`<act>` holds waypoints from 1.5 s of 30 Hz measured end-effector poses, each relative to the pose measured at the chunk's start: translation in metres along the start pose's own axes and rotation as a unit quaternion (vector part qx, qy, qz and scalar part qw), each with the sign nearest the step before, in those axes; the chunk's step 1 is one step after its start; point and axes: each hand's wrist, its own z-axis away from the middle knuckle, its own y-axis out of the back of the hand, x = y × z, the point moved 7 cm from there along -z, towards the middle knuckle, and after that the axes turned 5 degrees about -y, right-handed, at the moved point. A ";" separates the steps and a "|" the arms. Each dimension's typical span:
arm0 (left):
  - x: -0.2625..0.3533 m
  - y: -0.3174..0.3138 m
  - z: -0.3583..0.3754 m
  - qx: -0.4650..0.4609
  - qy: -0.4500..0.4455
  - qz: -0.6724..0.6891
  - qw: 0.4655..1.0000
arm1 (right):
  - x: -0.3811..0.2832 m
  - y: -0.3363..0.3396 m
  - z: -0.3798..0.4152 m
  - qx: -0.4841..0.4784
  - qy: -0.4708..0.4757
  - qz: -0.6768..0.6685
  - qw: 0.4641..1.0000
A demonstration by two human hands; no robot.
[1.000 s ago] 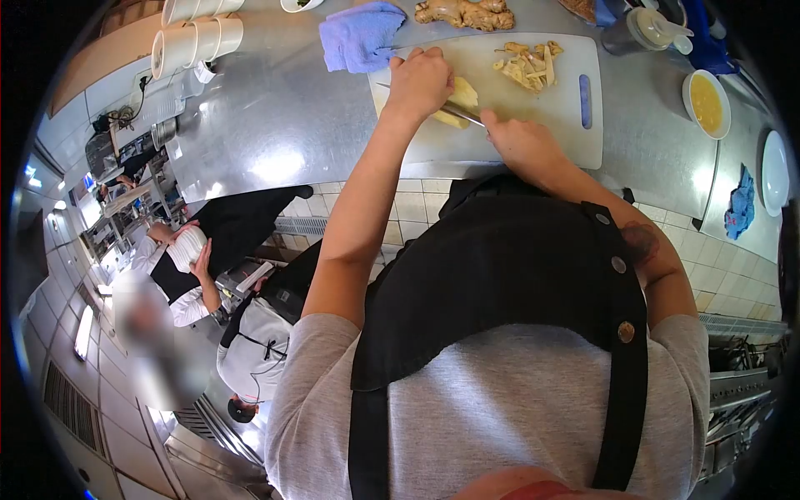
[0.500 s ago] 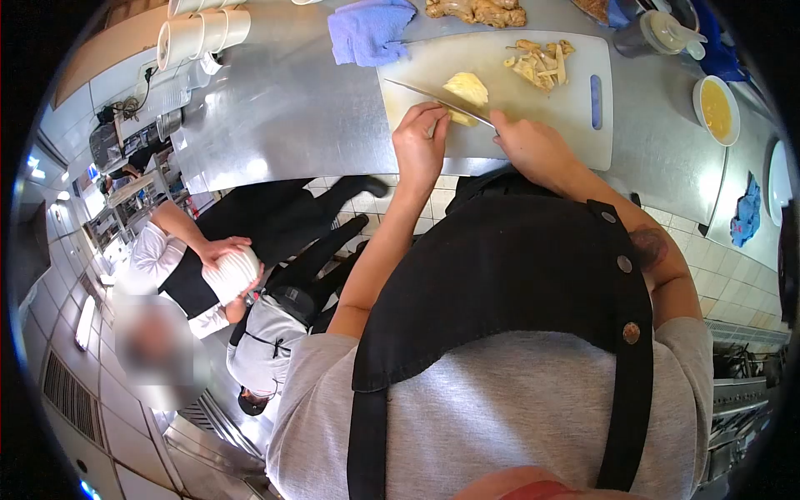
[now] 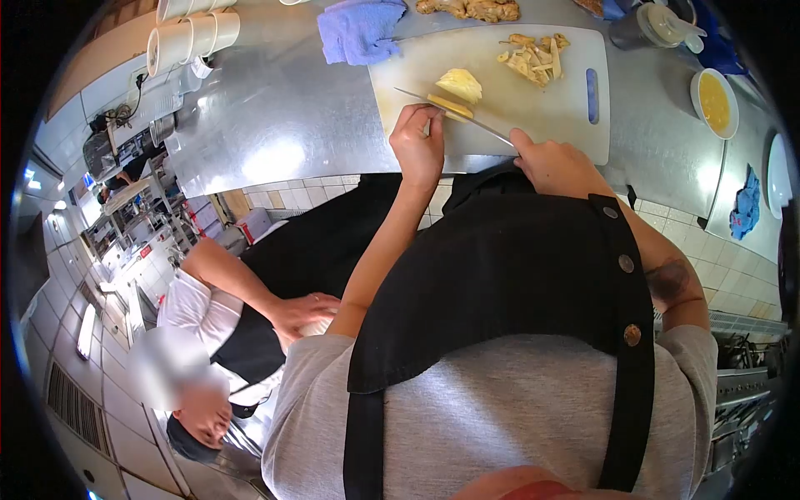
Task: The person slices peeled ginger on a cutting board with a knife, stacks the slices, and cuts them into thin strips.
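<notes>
My right hand point(image 3: 560, 168) is closed round the handle of a kitchen knife point(image 3: 487, 128), its blade slanting up to the left over the white cutting board point(image 3: 575, 137). With bent fingertips, my left hand point(image 3: 418, 148) holds a peeled yellow piece of ginger point(image 3: 451, 107) at the blade. Just beyond lies a fanned pile of ginger slices point(image 3: 460, 84). Farther right on the board is a heap of ginger peelings point(image 3: 536, 62). The handle itself is hidden in my fist.
Unpeeled ginger point(image 3: 471, 8) and a purple cloth point(image 3: 360, 32) lie behind the board. A bowl of yellow liquid point(image 3: 714, 103) and a lidded container point(image 3: 650, 27) stand right. Stacked white cups point(image 3: 193, 40) are far left. A co-worker point(image 3: 250, 308) is close at my left elbow.
The knife and my right hand have shifted slightly right and toward me, baring more of the ginger piece. The co-worker with the white stack has come closer, behind my left arm.
</notes>
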 end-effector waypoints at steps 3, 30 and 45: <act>0.002 0.001 -0.001 0.000 -0.015 -0.012 1.000 | 0.001 0.000 -0.001 -0.009 -0.008 -0.003 1.000; 0.000 0.000 -0.001 0.009 -0.022 0.006 1.000 | -0.011 -0.022 -0.057 0.031 0.039 0.002 0.999; 0.001 0.000 -0.001 0.025 -0.035 0.010 0.999 | 0.016 -0.013 -0.002 -0.037 -0.068 0.057 0.995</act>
